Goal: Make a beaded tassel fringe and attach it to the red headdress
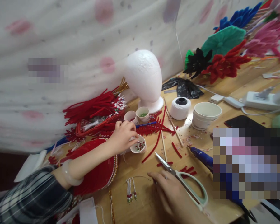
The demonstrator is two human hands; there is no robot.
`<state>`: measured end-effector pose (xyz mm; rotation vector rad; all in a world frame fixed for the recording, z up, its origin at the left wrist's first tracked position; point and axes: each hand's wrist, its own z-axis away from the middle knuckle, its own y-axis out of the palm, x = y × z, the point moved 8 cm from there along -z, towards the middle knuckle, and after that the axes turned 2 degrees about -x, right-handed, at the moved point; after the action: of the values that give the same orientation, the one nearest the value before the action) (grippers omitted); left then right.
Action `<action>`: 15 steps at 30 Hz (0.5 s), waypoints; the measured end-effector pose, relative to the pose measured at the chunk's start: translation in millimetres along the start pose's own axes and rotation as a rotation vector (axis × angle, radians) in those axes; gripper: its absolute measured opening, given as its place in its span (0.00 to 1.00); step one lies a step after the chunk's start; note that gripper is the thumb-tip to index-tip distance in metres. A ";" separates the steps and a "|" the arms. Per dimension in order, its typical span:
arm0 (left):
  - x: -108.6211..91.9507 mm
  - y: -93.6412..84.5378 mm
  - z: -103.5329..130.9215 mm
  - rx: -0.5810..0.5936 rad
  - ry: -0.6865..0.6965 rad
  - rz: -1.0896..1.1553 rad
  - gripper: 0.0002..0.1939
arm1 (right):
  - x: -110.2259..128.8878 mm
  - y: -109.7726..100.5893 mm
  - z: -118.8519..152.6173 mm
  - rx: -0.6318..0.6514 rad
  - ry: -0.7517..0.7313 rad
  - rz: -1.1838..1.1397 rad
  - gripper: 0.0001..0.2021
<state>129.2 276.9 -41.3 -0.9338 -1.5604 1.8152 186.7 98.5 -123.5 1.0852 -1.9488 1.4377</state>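
My left hand [124, 137] reaches over a small paper cup [138, 151] of red, white and green beads [140, 145]. Its thumb and fingers are drawn together at the cup's rim, and what they pinch, if anything, is too small to make out. Low on the table, my right hand [170, 191] has its thumb and forefinger closed on the end of a thin wire [142, 177]. Short bead strands [130, 189], white with red and green ends, hang along that wire. Scissors [191, 183] with pale green handles lie partly behind my right hand.
Two more bead cups [142, 114] stand before a white foam head [144, 77]. A red beaded piece [93, 168] lies under my left forearm. White thread spool [180, 109], stacked bowls [206, 115], a blue-handled tool [202, 157] and a phone [245, 123] are to the right.
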 end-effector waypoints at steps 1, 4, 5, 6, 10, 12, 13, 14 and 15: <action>-1.8 1.3 -1.0 0.002 0.005 -0.001 0.03 | -1.2 0.2 0.1 0.003 0.011 0.002 0.18; -3.6 1.6 -3.4 -0.002 -0.015 0.026 0.05 | -2.5 0.1 -0.4 0.015 0.029 -0.004 0.18; -2.9 0.4 -3.9 -0.009 -0.031 0.045 0.06 | -2.4 0.1 -0.7 0.019 0.032 -0.008 0.18; -1.5 -1.2 -4.1 -0.016 -0.052 0.068 0.07 | -2.3 0.1 -0.9 0.023 0.035 -0.012 0.18; 7.8 -7.5 -2.9 -0.041 -0.144 0.185 0.08 | -2.3 1.7 -0.7 0.039 0.044 -0.021 0.17; 13.4 -8.5 -1.2 -0.044 -0.185 0.256 0.08 | -2.3 2.2 -0.1 0.041 0.040 -0.018 0.18; 16.2 -8.3 0.0 -0.043 -0.204 0.294 0.08 | -2.2 2.3 0.1 0.043 0.035 -0.017 0.18; 18.8 -7.6 1.3 -0.040 -0.221 0.334 0.08 | -2.2 2.1 0.3 0.041 0.032 -0.018 0.18; 21.1 -6.9 2.7 -0.039 -0.236 0.373 0.08 | -2.3 1.9 0.4 0.040 0.030 -0.020 0.18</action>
<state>114.2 293.1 -37.3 -1.1227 -1.6494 2.2289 186.4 99.1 -126.4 1.0916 -1.8903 1.4797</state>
